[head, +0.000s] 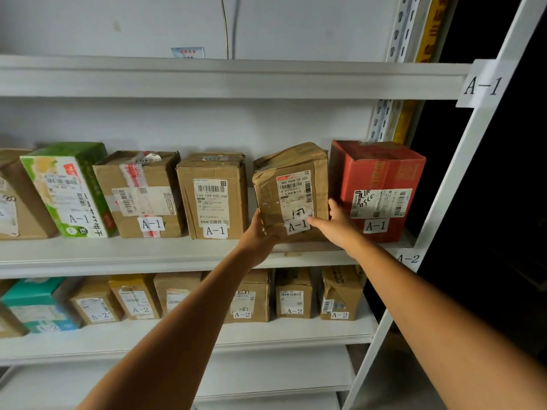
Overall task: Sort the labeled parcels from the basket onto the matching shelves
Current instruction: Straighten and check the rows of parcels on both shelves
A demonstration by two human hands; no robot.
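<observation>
A crumpled brown parcel [291,184] with an A-1 tag stands tilted on the A-1 shelf [118,255], between a brown box [213,196] and a red box [377,184]. My left hand [259,232] grips its lower left corner. At its lower right edge is my right hand [334,223], thumb across the front near the tag and fingers up along the side. The basket is out of view.
More A-1 boxes fill the same shelf to the left, including a green and white carton [68,187]. The shelf below [266,332] carries several A-2 parcels. A white upright [461,161] with A-1 and A-2 signs bounds the right side.
</observation>
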